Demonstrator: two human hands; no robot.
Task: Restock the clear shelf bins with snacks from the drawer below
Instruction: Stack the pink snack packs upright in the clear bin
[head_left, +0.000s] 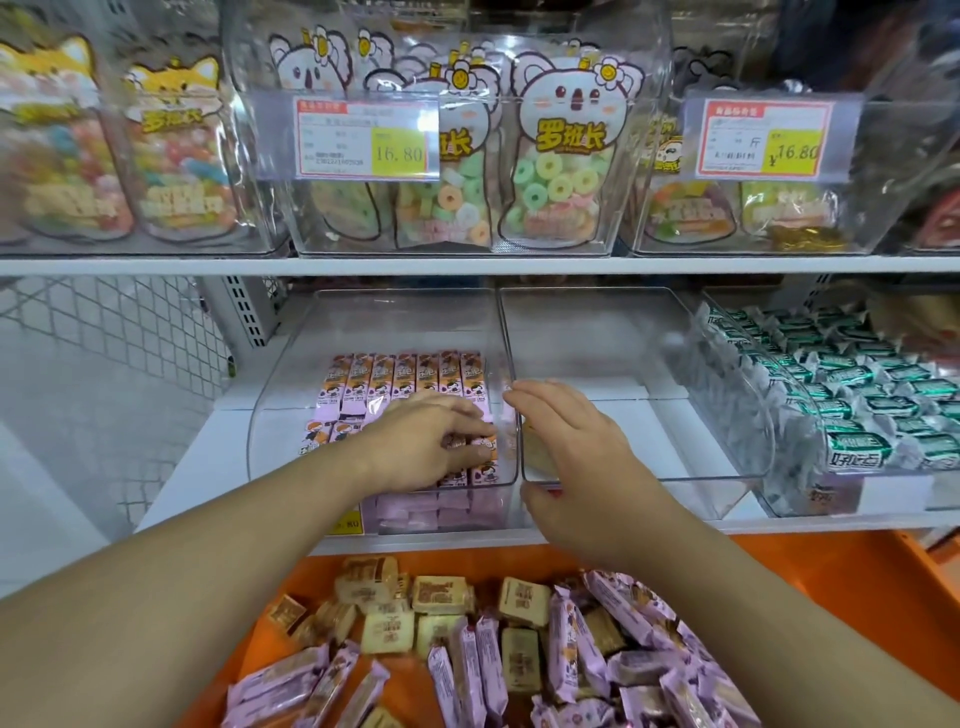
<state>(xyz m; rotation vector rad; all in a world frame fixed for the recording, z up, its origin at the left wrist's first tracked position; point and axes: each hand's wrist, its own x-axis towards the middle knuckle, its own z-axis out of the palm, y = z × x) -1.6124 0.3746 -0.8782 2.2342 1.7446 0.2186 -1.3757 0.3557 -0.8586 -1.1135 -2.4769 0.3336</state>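
Clear bin (291, 415): pink snack bars (400, 376) under left hand (431, 441) fingers (467, 447).

Pink-purple snack bars (405, 379), orange drawer (810, 582), beige square snacks (439, 595), green-white wrapped candies (862, 395), yellow price tags (399, 151)
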